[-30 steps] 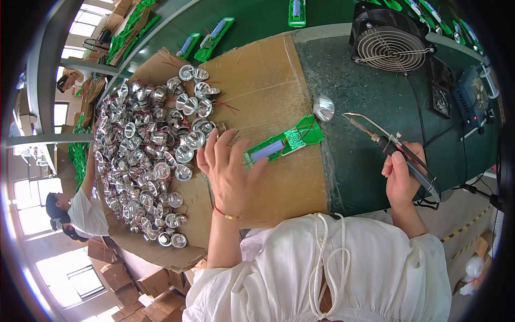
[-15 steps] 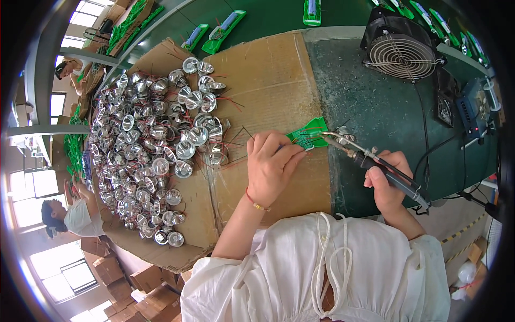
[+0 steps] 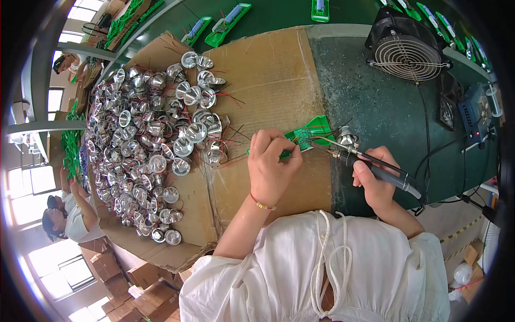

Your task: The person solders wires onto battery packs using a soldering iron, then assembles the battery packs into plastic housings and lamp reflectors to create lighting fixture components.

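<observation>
A green plastic housing (image 3: 320, 126) with a small circuit board (image 3: 304, 140) and red and black wires lies on the cardboard. My left hand (image 3: 272, 163) covers its near-left end, fingers pinched together; what is between them is hidden. In my right hand (image 3: 377, 185) is a soldering iron (image 3: 396, 178) with a thin curved metal feed tube along it. The tube's end is at the board's right edge, and the iron's tip is close by. Just right of the housing sits a silver reflector cup (image 3: 347, 138).
Several wired reflector cups (image 3: 196, 132) are heaped on the cardboard (image 3: 268, 70) at left. A black fan (image 3: 406, 56) and a blue soldering station (image 3: 475, 115) stand at right, with cables trailing. Green housings (image 3: 228, 24) line the far side. Other people (image 3: 75, 217) sit at left.
My right hand and the soldering iron have shifted slightly left and down. My left hand's fingers have curled in more over the housing. The view has shifted slightly.
</observation>
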Motion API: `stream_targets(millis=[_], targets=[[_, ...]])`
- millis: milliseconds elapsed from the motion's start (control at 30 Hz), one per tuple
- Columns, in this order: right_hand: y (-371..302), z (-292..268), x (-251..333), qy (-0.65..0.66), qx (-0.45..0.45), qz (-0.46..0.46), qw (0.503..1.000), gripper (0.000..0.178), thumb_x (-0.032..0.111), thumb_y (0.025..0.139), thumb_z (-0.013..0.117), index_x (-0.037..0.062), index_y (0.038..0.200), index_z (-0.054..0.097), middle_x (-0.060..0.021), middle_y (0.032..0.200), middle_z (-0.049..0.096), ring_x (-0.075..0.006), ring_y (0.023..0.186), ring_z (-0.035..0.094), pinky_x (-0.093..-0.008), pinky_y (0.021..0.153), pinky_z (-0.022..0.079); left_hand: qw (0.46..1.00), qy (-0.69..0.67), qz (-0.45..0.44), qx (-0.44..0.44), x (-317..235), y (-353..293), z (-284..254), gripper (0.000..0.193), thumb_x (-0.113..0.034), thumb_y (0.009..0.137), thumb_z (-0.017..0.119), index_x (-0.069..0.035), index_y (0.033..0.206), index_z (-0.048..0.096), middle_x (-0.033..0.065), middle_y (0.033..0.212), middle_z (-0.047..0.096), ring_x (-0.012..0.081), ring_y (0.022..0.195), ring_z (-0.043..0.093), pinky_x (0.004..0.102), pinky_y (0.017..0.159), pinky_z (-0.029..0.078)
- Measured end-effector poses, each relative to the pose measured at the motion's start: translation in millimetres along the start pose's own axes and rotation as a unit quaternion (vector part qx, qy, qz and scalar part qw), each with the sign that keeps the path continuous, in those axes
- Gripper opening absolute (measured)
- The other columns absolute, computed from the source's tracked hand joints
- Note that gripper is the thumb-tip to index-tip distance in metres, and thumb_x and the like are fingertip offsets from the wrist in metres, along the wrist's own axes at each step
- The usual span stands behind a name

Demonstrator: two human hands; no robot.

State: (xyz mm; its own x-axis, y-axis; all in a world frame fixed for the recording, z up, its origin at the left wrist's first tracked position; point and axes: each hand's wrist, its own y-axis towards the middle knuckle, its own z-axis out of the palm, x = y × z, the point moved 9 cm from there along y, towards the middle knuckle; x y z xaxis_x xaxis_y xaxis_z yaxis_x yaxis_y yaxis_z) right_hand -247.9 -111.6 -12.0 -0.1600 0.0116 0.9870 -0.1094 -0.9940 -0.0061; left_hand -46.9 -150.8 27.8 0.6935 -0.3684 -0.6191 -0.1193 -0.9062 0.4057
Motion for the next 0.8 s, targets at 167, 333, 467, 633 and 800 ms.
stream_targets(millis=[167,333,467,633,800], targets=[[1.9,0.6,-1.7,0.008,-0.008,0.020,1.000,0.013,0.003,0.078,0.061,-0.0002,0.081,0.049,-0.0062,0.063,0.056,-0.0066,0.048,0.050,-0.0198,0.042,0.041,1.000,0.006,-0.009,-0.009,1.7,-2.0,0.8,0.016,0.000,0.059,0.067,-0.008,0.066,0.054,0.0049,0.079,0.051,0.0234,0.071,0.050,0.0329,0.062,0.042],[3.9,1.1,-2.3,-0.005,-0.004,0.033,0.999,0.013,0.003,0.077,0.062,-0.0001,0.080,0.050,-0.0061,0.063,0.055,-0.0065,0.048,0.050,-0.0198,0.042,0.042,1.000,0.018,-0.007,-0.014,-0.7,-2.5,1.4,0.017,-0.001,0.059,0.067,-0.008,0.064,0.053,0.0048,0.078,0.051,0.0233,0.070,0.050,0.0331,0.061,0.042],[4.0,0.0,-2.3,-0.007,-0.010,0.030,0.999,0.013,0.003,0.078,0.062,-0.0001,0.080,0.050,-0.0055,0.063,0.055,-0.0064,0.048,0.050,-0.0197,0.042,0.042,1.000,0.022,-0.005,-0.017,-0.7,-2.0,2.3,0.017,-0.001,0.059,0.067,-0.008,0.064,0.053,0.0049,0.077,0.051,0.0234,0.069,0.051,0.0334,0.060,0.042],[2.1,-3.8,0.2,0.025,-0.019,0.017,0.999,0.014,0.004,0.078,0.061,-0.0003,0.082,0.049,-0.0061,0.063,0.054,-0.0072,0.048,0.051,-0.0204,0.042,0.043,1.000,0.015,-0.010,-0.017,0.2,-2.0,2.2,0.017,-0.001,0.059,0.067,-0.007,0.065,0.053,0.0054,0.077,0.051,0.0238,0.069,0.051,0.0337,0.061,0.042],[1.0,-10.3,7.8,0.035,-0.023,-0.018,0.999,0.015,0.006,0.080,0.060,-0.0006,0.085,0.047,-0.0083,0.067,0.054,-0.0083,0.049,0.051,-0.0208,0.042,0.043,1.000,0.008,-0.007,-0.016,-0.3,-2.1,0.5,0.017,-0.001,0.059,0.067,-0.007,0.066,0.053,0.0059,0.077,0.051,0.0242,0.069,0.051,0.0339,0.061,0.041]])
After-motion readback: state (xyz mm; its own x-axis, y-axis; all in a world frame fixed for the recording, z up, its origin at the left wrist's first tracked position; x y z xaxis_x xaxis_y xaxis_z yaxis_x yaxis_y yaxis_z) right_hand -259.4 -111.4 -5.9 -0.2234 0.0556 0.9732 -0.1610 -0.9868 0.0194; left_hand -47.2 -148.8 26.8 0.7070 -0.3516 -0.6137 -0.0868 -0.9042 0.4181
